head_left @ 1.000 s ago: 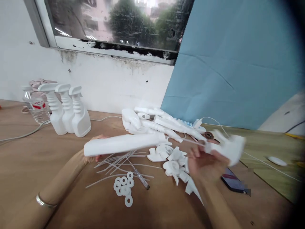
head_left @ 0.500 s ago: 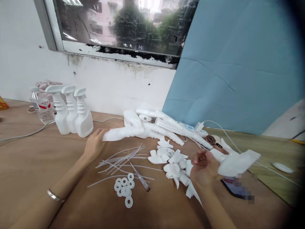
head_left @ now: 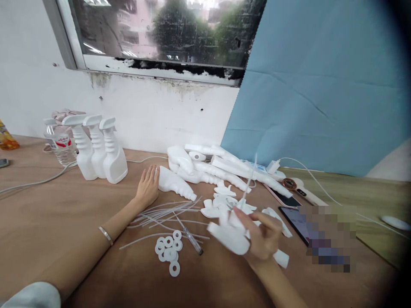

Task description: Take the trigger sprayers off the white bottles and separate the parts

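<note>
My left hand point(head_left: 148, 186) lies with straight fingers against the base of a white plastic bottle point(head_left: 176, 184). That bottle rests on its side, its ridged neck toward the front right. Pinched in my right hand point(head_left: 261, 237) is a white spray head point(head_left: 228, 239), upside down, with a thin tube point(head_left: 250, 182) sticking up from it. Behind the spray head lies a pile of white sprayer parts point(head_left: 221, 199). Clear thin tubes point(head_left: 160, 216), a screwdriver point(head_left: 192, 239) and white ring washers point(head_left: 170, 254) lie between my arms.
Three assembled spray bottles point(head_left: 111, 156) stand at the left beside a clear water bottle point(head_left: 61, 145). More white bottles point(head_left: 221, 171) lie along the wall. Phones point(head_left: 293, 222), a cable point(head_left: 308, 175) and a small handheld fan point(head_left: 297, 187) are at the right.
My right hand has moved left with the spray head, now over the parts pile. The lying bottle has turned, its neck swinging toward me. My left hand has shifted right and flattened.
</note>
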{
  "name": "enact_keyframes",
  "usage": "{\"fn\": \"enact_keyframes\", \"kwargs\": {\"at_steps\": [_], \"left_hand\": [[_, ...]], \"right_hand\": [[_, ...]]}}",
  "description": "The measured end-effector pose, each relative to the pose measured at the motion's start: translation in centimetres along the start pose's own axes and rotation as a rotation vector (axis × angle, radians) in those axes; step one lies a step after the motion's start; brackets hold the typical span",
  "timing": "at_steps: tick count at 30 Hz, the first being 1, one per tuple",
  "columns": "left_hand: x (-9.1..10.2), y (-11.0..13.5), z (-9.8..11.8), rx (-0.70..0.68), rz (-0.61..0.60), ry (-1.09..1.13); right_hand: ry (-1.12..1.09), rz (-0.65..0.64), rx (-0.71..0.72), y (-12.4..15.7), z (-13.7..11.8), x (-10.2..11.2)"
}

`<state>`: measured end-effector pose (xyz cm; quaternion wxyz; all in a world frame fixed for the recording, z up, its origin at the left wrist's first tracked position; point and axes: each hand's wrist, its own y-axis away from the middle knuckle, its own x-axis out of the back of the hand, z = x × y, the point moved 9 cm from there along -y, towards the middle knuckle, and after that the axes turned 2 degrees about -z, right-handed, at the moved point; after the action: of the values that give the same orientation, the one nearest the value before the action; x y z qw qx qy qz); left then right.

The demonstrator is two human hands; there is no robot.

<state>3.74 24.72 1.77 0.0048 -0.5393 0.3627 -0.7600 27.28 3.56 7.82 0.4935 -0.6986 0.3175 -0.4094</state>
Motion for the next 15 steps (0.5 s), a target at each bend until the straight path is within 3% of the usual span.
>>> {"fn": "enact_keyframes", "kwargs": {"at_steps": [2, 4, 5, 7, 9, 10, 12, 15], "left_hand": [[1.7, 0.4, 2.0, 0.006, -0.001, 0.054], [3.9, 1.1, 4.3, 0.014, -0.036, 0.184], [4.6, 1.6, 5.1, 0.07, -0.087, 0.467], [5.0, 3.2, 7.8, 0.141, -0.321, 0.99], [5.5, 5.3, 10.7, 0.17, -0.546, 1.259], [5.7, 6.3, 11.8, 0.175, -0.628, 1.294], [6.3, 7.8, 12.8, 0.154, -0.677, 1.221], [7.5, 8.7, 12.8, 0.103, -0.591, 1.004]], "right_hand": [[0.145, -0.063, 0.324, -0.1, -4.2, -0.6], [0.21, -0.158, 0.447, -0.4, -6.7, -1.7], [0.214, -0.213, 0.482, -0.5, -7.6, -2.3], [0.204, -0.331, 0.516, -0.5, -8.9, -3.6], [0.189, -0.437, 0.53, 0.0, -9.6, -4.6], [0.176, -0.481, 0.537, 0.3, -9.8, -5.0], [0.116, -0.538, 0.549, 0.9, -10.2, -5.4], [-0.026, -0.54, 0.535, 1.3, -10.5, -5.4]]}}
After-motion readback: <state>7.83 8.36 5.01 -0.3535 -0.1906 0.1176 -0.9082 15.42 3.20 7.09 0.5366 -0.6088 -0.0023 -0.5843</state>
